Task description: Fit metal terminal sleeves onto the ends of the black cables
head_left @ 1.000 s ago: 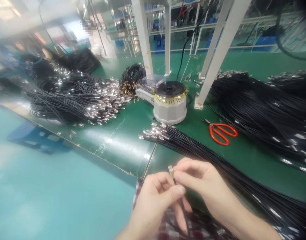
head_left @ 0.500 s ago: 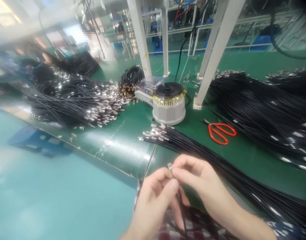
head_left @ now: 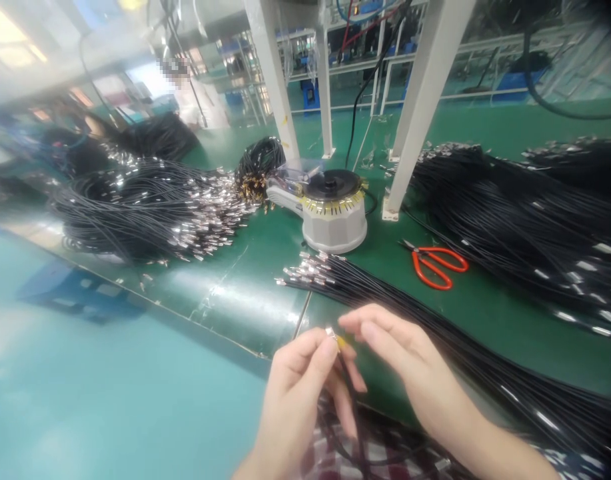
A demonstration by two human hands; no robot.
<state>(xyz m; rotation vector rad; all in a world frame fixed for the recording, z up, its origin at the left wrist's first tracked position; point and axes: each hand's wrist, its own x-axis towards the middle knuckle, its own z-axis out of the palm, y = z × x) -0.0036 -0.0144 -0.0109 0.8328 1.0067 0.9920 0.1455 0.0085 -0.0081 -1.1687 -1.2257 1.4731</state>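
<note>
My left hand (head_left: 298,393) pinches the end of a thin black cable (head_left: 348,407) between thumb and fingers, just below its small metal terminal (head_left: 330,331). A bit of yellow tape (head_left: 341,343) shows under the terminal. My right hand (head_left: 402,363) is beside it at the tape, its fingers loosened and slightly apart from the terminal. The cable runs down toward my lap. Both hands hover over the near edge of the green table (head_left: 245,293).
A white tape dispenser (head_left: 334,210) stands mid-table, with a bundle of black cables with metal ends (head_left: 335,277) in front of it. Orange scissors (head_left: 435,265) lie to the right. Large cable piles lie left (head_left: 145,207) and right (head_left: 525,220). White frame posts (head_left: 420,100) rise behind.
My right hand's pinch on the terminal has loosened and its fingers have spread. My left hand now holds the cable end alone. The view shifted slightly.
</note>
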